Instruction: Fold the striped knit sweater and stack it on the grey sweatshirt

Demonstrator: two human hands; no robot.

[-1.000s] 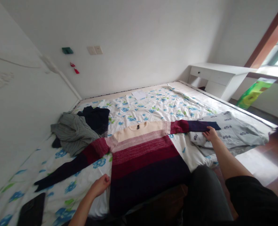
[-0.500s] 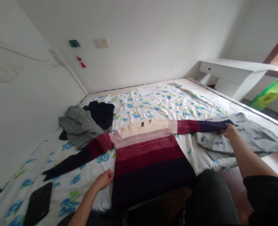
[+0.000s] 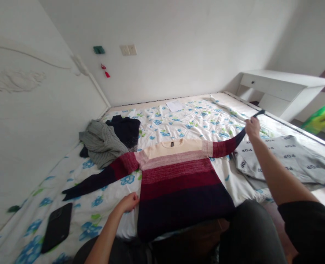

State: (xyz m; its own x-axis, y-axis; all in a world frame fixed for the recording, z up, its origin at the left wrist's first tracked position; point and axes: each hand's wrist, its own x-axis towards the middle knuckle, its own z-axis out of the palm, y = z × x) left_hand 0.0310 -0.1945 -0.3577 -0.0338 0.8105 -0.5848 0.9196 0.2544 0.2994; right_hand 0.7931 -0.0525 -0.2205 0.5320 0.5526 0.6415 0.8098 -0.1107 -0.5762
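Gripping the striped sweater by the dark end of one sleeve, the right hand shows in the head view at the far right of the garment, its fingers closed around the knit and the cuff poking out beyond them. That sleeve slopes up to the hand and looks lifted off the bedsheet. The left hand is curled just beside the sweater's left edge, low down near the dark band; whether the fingers pinch that edge, I cannot tell.

The sweater lies flat on the bed straight in front of the person, between the two hands. Its body runs away from them, hem at the bed's near side and neckline on the far side, while the sleeves reach out left and right and make the longest line. The left hand is much the nearer to the body panel; the right is out at the sleeve's end, farther from the person. The other sleeve stretches left and toward the person, untouched, its cuff near a black phone.

A grey printed garment lies below the right forearm, and a grey cable-knit is heaped with a navy garment on the far left.
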